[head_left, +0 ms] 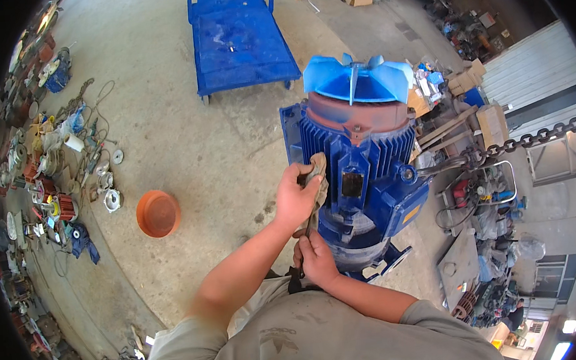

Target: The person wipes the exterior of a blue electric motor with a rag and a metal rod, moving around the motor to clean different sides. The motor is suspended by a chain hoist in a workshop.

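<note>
My left hand is closed on a grimy tan rag, bunched up against the motor's side. Below it, near my waist, my right hand is pinched closed, with the rag's narrow lower end running down into its fingers. Just in front of both hands stands a large blue electric motor, upright, with cooling ribs along its body. A light-blue fan tops it, above a reddish-brown end cover. On its right side sits a blue terminal box. A dark strap hangs at my waist beside my right hand.
A heavy chain stretches from the motor's right side. An orange bucket is on the concrete floor to the left. A blue flatbed cart stands beyond. Motor parts and tools line the left wall; cardboard boxes and clutter fill the right.
</note>
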A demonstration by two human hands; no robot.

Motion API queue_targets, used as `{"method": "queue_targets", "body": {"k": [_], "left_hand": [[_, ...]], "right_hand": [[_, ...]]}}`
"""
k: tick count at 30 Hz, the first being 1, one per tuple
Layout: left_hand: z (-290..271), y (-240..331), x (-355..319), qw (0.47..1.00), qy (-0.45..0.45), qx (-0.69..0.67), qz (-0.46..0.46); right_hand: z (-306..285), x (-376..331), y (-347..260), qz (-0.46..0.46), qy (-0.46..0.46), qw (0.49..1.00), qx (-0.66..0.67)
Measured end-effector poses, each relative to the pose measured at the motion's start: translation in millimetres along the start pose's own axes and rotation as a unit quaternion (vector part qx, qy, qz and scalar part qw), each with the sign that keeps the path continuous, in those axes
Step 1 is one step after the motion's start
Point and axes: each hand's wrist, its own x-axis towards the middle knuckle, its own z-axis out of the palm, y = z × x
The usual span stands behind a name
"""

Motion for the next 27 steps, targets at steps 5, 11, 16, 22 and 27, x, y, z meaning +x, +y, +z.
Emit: {"method": "queue_targets", "body": {"k": [5,11,16,22,27], "left_hand": [[4.1,7.7,-6.7,1.0,-0.016,-0.019,0.014],[15.4,5.7,12.6,0.998,-0.017,-0.006,-0.063],[18.1,33.3,39.7,0.997,0.047,0.01,0.068],[11.5,22.1,7.9,0.997,0.012,0.069,0.02],[17.2,-1.2,-0.2,0.997,0.052,-0.055,0.006]], "right_hand": [[-6.1,-1.0,2.5,0.005,-0.03,0.997,0.07],[-16.0,10.1,-10.6,-0.006,-0.001,0.999,0.04],[-8.7,42.9,-22.7,-0.101,0.011,0.994,0.044],[-11.9,15.7,-15.7,0.003,-0.017,0.997,0.077],[-30.8,0.8,-11.8,-0.041,-0.035,0.999,0.004]]}}
